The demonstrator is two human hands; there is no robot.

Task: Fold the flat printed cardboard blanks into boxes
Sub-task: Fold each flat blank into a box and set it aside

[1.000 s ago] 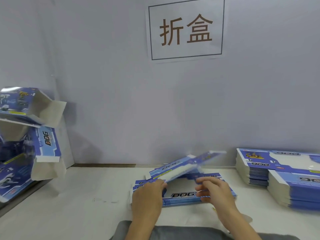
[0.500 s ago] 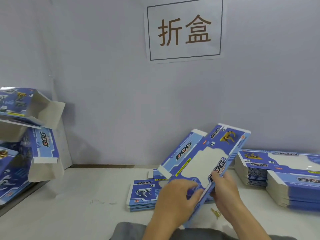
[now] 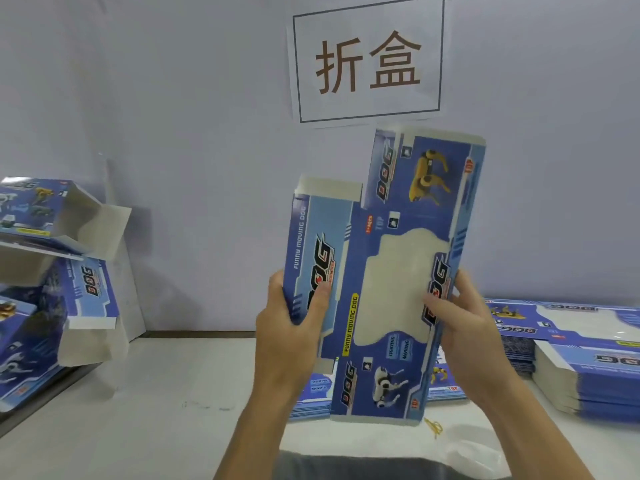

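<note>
I hold one flat blank upright, long axis vertical, printed side facing me; my left hand and right hand grasp its side edges.

Both hands have raised the blank upright off the stack.

I read two large brown characters, 折盒, inside a thin frame on the wall sign. On the blank I hold upright, "DOG" runs in big letters up several panels, "FUNNY MOVING DOG" stands in white on the left side panel and again on a yellow strip, and "LIGHTING" and "MOVING" sit under the pale window. "DOG" also shows on the folded boxes at left and upside down on the right stack.
</note>
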